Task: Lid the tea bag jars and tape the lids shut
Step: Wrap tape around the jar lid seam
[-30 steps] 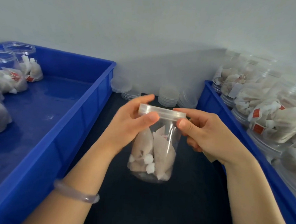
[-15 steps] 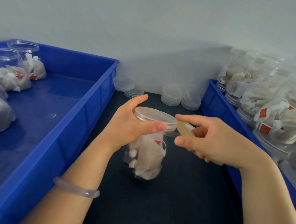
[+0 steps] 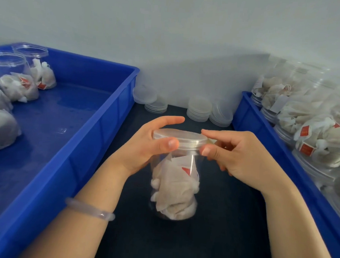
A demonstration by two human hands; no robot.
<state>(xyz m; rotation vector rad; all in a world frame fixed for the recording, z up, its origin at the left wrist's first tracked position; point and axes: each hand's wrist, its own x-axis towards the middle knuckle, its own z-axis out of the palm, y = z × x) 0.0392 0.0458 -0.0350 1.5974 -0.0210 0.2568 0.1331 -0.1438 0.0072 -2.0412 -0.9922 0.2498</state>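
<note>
**Lidded tea bag jar held at the rim by both hands**

A clear jar (image 3: 193, 161) holding tea bags (image 3: 172, 188) is seen standing upright on a dark work surface (image 3: 219, 230), between two blue trays. Its lid (image 3: 179, 136) is seated on top. The lid is gripped at its left side by the left hand (image 3: 144, 147): the thumb is pressed against the near rim, and the index finger is curled over the far edge. At the right side, the rim is pinched by the right hand (image 3: 240, 156) between the index fingertip above and the thumb below, while the remaining fingers are curled toward the palm. A small pale yellowish strip (image 3: 211, 141) is glimpsed just behind those fingertips, against the lid's edge; whether it is stuck down cannot be told. A translucent bracelet (image 3: 90, 211) is worn on the left wrist.

Open jars (image 3: 20, 71) with tea bags in them are kept at the far end of the left tray (image 3: 106, 129). Lidded jars (image 3: 312, 132) are piled in the right tray (image 3: 250, 121), apparently laid on their sides. Spare lids (image 3: 198, 108) are stacked in several low piles at the back of the work surface, against a pale wall (image 3: 170, 30).
</note>
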